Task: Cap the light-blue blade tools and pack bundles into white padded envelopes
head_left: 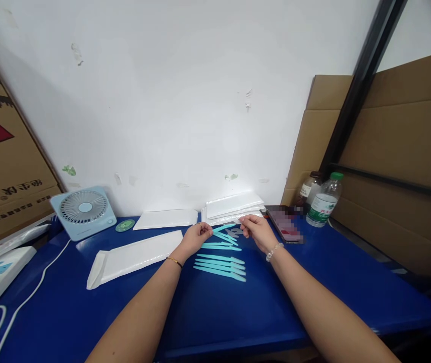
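Observation:
My left hand point(196, 238) pinches the handle end of a teal eyebrow razor point(224, 228), which points to the right. At its other end, my right hand point(258, 232) has thumb and forefinger pressed together; what lies between them is too small to make out. Under the hands lie more teal razors point(221, 247), some crossing one another, beside small greyish see-through pieces point(234, 232). Closer to me, several teal razors point(220, 269) lie in a row, their pale blade ends to the right.
A white bubble mailer point(136, 259) lies left of my hands. Behind are another mailer point(165, 218) and a stack of mailers point(233, 205). A blue fan point(85, 209) and round green disc point(125, 225) sit left; a phone point(284, 224) and water bottle point(323, 201) right.

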`<state>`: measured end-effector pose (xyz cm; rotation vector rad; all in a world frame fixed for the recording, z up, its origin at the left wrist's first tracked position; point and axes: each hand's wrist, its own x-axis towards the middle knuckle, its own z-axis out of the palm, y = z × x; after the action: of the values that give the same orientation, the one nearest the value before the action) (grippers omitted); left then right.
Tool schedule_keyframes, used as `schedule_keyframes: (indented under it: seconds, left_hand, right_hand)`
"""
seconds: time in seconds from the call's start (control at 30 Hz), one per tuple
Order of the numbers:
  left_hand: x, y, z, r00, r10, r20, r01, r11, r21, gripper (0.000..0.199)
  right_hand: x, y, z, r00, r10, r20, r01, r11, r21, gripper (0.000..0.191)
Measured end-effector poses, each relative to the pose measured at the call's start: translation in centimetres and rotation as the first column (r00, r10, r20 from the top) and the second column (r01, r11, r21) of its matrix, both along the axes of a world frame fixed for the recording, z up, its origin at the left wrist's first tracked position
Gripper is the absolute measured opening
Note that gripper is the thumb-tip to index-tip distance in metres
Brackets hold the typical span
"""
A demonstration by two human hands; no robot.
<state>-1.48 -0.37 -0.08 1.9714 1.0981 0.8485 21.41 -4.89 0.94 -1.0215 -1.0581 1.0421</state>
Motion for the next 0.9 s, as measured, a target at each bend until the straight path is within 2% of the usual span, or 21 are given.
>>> schedule_keyframes:
  seconds: [0.23,0.43,0.5,0.57,0.6,0.67,0.77,0.83,0.9]
  left_hand:
    - [0.0,0.0,0.1,1.000,-0.006,0.005,0.006,1.000,-0.011,0.030]
    - [-0.1,-0.7,1.1,0.995,-0.093,-0.018,0.091,0.991,-0.098,0.035]
    - [-0.3,-1.0,1.6,0.989,-0.148,-0.028,0.144,0.981,-0.127,0.035]
    - [-0.6,-1.4,2.2,0.969,-0.240,-0.062,0.227,0.961,-0.160,0.034]
    - [-0.6,-1.6,2.4,0.953,-0.291,-0.090,0.272,0.946,-0.178,0.033]
    - [-0.7,-2.0,2.6,0.910,-0.377,-0.170,0.341,0.917,-0.210,0.031]
    - [-0.5,-2.3,2.4,0.870,-0.406,-0.281,0.353,0.909,-0.221,0.028]
    - [-0.3,-2.3,2.0,0.893,-0.293,-0.343,0.265,0.956,-0.125,0.027]
    - [-0.2,-2.0,1.5,0.913,-0.096,-0.396,0.131,0.989,0.063,0.025]
  right_hand:
    - [-0.5,-0.2,-0.3,0.995,0.045,0.090,-0.045,0.999,-0.001,0.031]
    - [-0.9,-0.5,-0.3,0.959,0.239,0.151,-0.234,0.971,-0.050,0.032]
    - [-0.6,-0.4,-0.3,0.950,0.234,0.208,-0.225,0.972,-0.067,0.033]
    - [-0.1,-0.2,-0.4,0.927,0.144,0.347,-0.133,0.990,-0.056,0.033]
    - [0.3,0.0,-0.5,0.891,0.077,0.448,-0.070,0.997,-0.032,0.032]
    - [0.8,0.3,-0.9,0.756,-0.050,0.653,0.024,0.999,0.048,0.024]
    - [1.1,0.7,-1.6,0.534,-0.138,0.834,0.024,0.989,0.148,0.011]
    - [1.0,0.9,-2.1,0.461,-0.138,0.877,-0.002,0.988,0.156,0.008]
    - [0.7,1.1,-2.6,0.420,-0.118,0.900,-0.010,0.991,0.134,0.007]
